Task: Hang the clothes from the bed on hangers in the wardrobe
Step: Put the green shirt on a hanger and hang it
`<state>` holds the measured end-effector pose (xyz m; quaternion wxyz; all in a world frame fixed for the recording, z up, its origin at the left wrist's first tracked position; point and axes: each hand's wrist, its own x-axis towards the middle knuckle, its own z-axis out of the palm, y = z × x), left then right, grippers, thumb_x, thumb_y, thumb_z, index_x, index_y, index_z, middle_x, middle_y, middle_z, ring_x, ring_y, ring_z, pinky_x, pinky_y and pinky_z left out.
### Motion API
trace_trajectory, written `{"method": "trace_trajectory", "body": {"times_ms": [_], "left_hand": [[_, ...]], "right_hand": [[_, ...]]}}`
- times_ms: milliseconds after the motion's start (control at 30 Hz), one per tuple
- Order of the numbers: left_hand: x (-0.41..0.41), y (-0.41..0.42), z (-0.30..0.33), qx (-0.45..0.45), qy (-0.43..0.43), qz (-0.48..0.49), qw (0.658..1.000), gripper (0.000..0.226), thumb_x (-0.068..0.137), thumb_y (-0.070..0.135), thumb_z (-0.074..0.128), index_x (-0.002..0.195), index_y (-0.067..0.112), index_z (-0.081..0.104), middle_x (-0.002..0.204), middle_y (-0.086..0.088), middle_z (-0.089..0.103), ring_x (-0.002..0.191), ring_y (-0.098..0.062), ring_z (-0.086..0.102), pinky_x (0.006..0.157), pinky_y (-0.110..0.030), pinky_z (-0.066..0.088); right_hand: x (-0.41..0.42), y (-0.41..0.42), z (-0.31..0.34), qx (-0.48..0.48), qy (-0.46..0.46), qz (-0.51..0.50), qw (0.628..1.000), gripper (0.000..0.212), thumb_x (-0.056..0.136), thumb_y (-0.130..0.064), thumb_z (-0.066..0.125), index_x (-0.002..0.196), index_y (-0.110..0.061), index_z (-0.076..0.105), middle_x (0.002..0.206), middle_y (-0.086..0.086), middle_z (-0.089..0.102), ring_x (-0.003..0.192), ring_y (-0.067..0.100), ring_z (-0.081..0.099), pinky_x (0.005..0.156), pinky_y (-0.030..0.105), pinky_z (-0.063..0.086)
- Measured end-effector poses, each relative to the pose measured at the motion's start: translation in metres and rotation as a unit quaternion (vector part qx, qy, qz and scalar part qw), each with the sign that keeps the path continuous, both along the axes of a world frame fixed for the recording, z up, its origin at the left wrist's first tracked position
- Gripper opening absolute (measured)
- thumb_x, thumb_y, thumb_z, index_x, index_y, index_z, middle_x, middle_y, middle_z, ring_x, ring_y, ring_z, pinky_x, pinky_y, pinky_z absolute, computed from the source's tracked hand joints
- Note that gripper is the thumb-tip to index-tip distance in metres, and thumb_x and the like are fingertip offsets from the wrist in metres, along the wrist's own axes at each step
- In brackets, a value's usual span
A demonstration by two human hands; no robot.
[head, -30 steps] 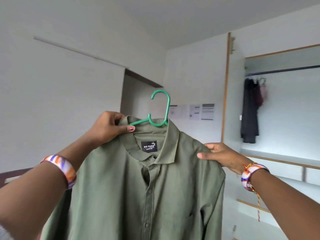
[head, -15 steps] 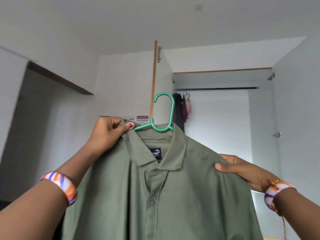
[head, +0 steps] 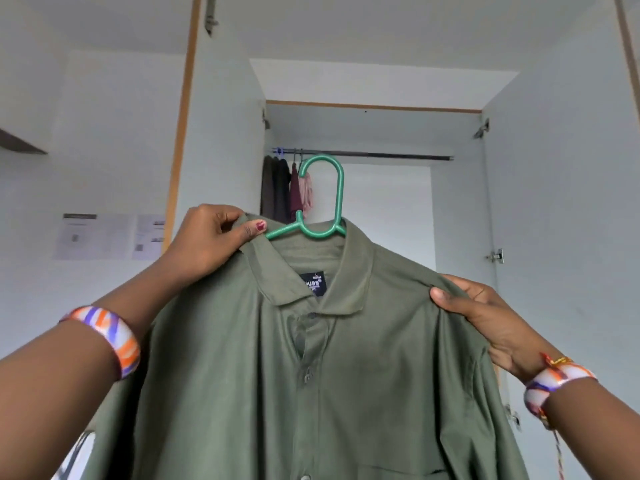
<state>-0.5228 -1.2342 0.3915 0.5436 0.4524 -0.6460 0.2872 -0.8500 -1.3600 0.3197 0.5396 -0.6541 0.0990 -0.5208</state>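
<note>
An olive green shirt (head: 346, 368) hangs on a green plastic hanger (head: 337, 199), held up in front of me. My left hand (head: 211, 244) pinches the shirt's left shoulder and collar edge right by the hanger's arm. My right hand (head: 485, 317) grips the shirt's right shoulder, thumb on the front. The hanger's hook stands upright, just below the dark wardrobe rail (head: 391, 155) as seen from here. The hanger's arms are hidden inside the shirt.
The wardrobe is open, with its left door (head: 221, 140) and right door (head: 561, 202) swung out. Several dark and pink garments (head: 287, 192) hang at the rail's left end. Papers (head: 104, 237) are stuck on the left wall.
The view has swung to face the wardrobe head-on and closer. Shirt and hanger stay held up in both hands, now lined up under the rail.
</note>
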Motion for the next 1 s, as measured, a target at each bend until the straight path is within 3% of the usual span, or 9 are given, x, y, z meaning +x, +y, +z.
{"method": "trace_trajectory", "body": {"times_ms": [100,167,233,400,500,633,767,833,1000], "left_hand": [[0.019,-0.078,0.011,-0.035,-0.015,0.051,0.998,0.037,0.078,0.051,0.055,0.073,0.015,0.066,0.069,0.002,0.065,0.063,-0.015,0.057,0.061,-0.029,0.043],[0.027,-0.132,0.022,-0.068,0.028,0.062,0.995,0.016,0.083,0.031,0.063,0.083,0.015,0.067,0.078,-0.002,0.068,0.07,-0.017,0.058,0.066,-0.028,0.043],[0.028,-0.183,0.031,-0.082,0.09,0.041,0.992,0.004,0.085,0.015,0.063,0.083,0.016,0.067,0.077,-0.001,0.066,0.066,-0.009,0.056,0.065,-0.021,0.041],[0.007,-0.314,0.02,-0.005,0.09,-0.047,0.995,0.015,0.083,0.006,0.062,0.069,0.013,0.065,0.06,0.005,0.06,0.051,0.005,0.05,0.056,-0.007,0.039],[-0.004,-0.381,0.012,0.044,0.036,-0.055,0.997,0.014,0.083,0.007,0.062,0.069,0.005,0.066,0.065,-0.009,0.065,0.057,-0.005,0.05,0.065,-0.022,0.045],[-0.005,-0.452,0.013,0.111,-0.025,-0.055,0.992,0.045,0.084,0.005,0.063,0.045,0.023,0.051,0.07,-0.015,0.067,0.065,-0.016,0.063,0.068,-0.032,0.051],[0.005,-0.503,0.023,0.172,-0.069,0.016,0.983,0.032,0.083,0.005,0.063,0.054,0.016,0.056,0.062,-0.005,0.062,0.06,-0.01,0.058,0.065,-0.028,0.051],[0.011,-0.518,0.028,0.192,-0.076,0.034,0.978,0.027,0.084,0.004,0.062,0.058,0.011,0.058,0.058,-0.002,0.059,0.054,-0.004,0.052,0.056,-0.016,0.045],[0.025,-0.546,0.048,0.217,-0.102,0.084,0.967,0.029,0.085,0.009,0.062,0.059,0.021,0.06,0.054,0.009,0.061,0.051,0.001,0.056,0.054,-0.01,0.042]], "right_hand": [[0.016,-0.067,0.021,-0.009,-0.048,-0.04,0.998,0.038,0.067,-0.007,0.067,0.104,0.001,0.068,0.099,0.02,0.069,0.077,0.022,0.069,0.073,0.029,0.058],[0.025,-0.108,0.035,-0.018,-0.077,-0.077,0.994,0.037,0.059,-0.009,0.07,0.095,-0.002,0.07,0.092,0.016,0.071,0.072,0.019,0.07,0.07,0.026,0.058],[0.029,-0.147,0.047,-0.025,-0.095,-0.117,0.988,0.028,0.066,-0.002,0.067,0.094,-0.004,0.068,0.082,0.011,0.073,0.068,0.015,0.069,0.066,0.023,0.057],[0.037,-0.243,0.059,-0.034,-0.127,-0.206,0.97,0.02,0.084,0.008,0.056,0.089,-0.008,0.067,0.067,0.001,0.072,0.059,0.008,0.067,0.057,0.018,0.055],[0.039,-0.305,0.067,-0.05,-0.156,-0.257,0.952,0.02,0.084,0.008,0.058,0.085,-0.01,0.067,0.063,-0.004,0.07,0.058,0.006,0.065,0.064,0.018,0.056],[0.035,-0.396,0.078,-0.066,-0.197,-0.296,0.932,0.019,0.083,0.006,0.061,0.084,-0.012,0.068,0.075,0.001,0.069,0.071,0.013,0.064,0.08,0.025,0.055],[0.036,-0.475,0.101,-0.069,-0.217,-0.295,0.928,0.021,0.084,0.004,0.062,0.083,-0.016,0.068,0.089,0.008,0.068,0.079,0.017,0.064,0.087,0.031,0.055],[0.042,-0.507,0.112,-0.074,-0.222,-0.298,0.926,0.019,0.083,0.002,0.063,0.084,-0.016,0.069,0.095,0.012,0.069,0.085,0.02,0.065,0.089,0.035,0.054],[0.055,-0.569,0.139,-0.095,-0.221,-0.318,0.917,0.018,0.078,-0.002,0.069,0.078,-0.021,0.07,0.088,0.007,0.07,0.088,0.025,0.066,0.091,0.042,0.053]]}}
